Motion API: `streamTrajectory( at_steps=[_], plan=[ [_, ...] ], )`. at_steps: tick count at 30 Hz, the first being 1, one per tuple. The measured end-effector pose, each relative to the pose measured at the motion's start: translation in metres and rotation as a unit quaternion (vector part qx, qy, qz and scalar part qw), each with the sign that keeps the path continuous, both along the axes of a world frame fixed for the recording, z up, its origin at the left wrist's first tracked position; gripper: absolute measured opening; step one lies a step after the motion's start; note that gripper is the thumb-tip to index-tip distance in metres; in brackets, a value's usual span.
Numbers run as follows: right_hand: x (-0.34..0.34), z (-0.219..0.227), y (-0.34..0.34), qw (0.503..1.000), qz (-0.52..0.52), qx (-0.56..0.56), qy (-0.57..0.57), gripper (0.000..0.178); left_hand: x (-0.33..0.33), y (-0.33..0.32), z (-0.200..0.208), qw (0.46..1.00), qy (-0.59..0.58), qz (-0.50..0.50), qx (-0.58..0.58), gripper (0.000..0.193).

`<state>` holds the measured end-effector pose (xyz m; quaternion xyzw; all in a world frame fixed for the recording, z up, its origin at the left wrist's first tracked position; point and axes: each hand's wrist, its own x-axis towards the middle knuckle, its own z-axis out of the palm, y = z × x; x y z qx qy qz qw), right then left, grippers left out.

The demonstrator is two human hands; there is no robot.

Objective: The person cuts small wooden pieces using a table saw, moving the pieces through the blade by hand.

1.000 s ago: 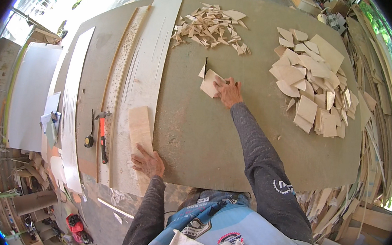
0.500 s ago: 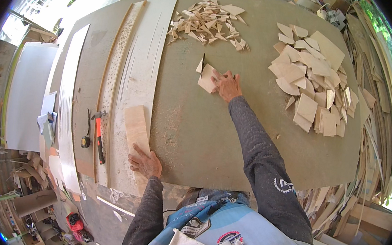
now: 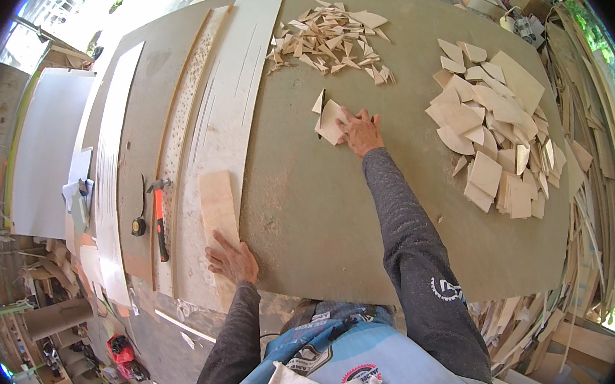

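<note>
My right hand (image 3: 361, 132) grips a small pale wood piece (image 3: 331, 122) by its right side, with the fingers partly on top. Along that piece's left edge runs a thin dark blade (image 3: 323, 100) at the tabletop. A narrow wood offcut (image 3: 318, 104) sits just left of the blade. My left hand (image 3: 236, 260) lies with fingers spread on a long pale wood board (image 3: 217, 199), which rests on the white strip (image 3: 233, 76) at the left of the table.
A heap of small pointed offcuts (image 3: 328, 39) lies at the far side. To the right spreads a pile of larger wood pieces (image 3: 489, 120). A hammer (image 3: 161, 219) and a tape measure (image 3: 138, 226) rest at the left. Stacked wood strips (image 3: 603, 159) line the right edge.
In my right hand the wood piece has shifted slightly along the blade and turned a little. The narrow offcut now stands apart from it. My left hand stays on the board.
</note>
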<state>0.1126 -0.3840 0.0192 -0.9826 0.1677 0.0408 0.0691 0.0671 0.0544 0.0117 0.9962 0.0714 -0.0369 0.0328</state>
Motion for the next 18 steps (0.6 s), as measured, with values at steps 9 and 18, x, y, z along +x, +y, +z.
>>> streamTrajectory(
  at_steps=[9, 18],
  plan=[
    [0.013, -0.002, -0.004, 0.998, -0.051, 0.019, -0.008, 0.057, 0.002, 0.002, -0.002, 1.0, -0.004, 0.006, 0.018, 0.089],
    [-0.008, -0.016, -0.006, 0.999, 0.005, 0.041, -0.026, 0.051, -0.001, -0.003, 0.003, 0.999, 0.0, -0.002, 0.035, 0.088]
  ],
)
